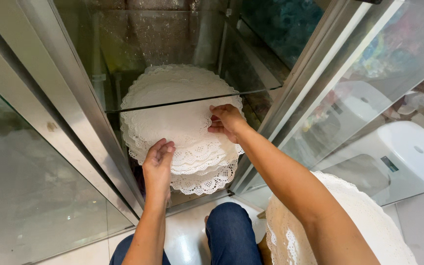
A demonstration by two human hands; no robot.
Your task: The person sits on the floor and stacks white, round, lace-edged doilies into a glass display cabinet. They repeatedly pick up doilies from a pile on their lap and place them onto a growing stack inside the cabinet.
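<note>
A: Head view, entry one. Where does the stack sit?

B: A pile of white lace paper doilies (182, 130) lies on the bottom shelf inside a glass display cabinet (99, 132), past its metal door frame. A glass shelf edge crosses above the far half of the pile.

A: Left hand?

B: The left hand (158, 164) is at the near-left rim of the pile, palm turned up, fingers loosely curled and slightly apart. Grip is spread, not pinching; the fingertips touch or just overlap the scalloped edge, cannot tell which.

A: Right hand?

B: The right hand (225, 122) reaches in from the right, at the right rim of the top doily. Fingers are bent and pressed together onto the doily edge, pinching it.

A: Anything near?

B: A second pile of doilies (369, 221) sits near right, outside the cabinet, partly under the right forearm. A knee in blue jeans (231, 230) shows at the near centre over a white tiled floor (187, 245). A white plastic stool (413, 152) stands at right behind the glass.
</note>
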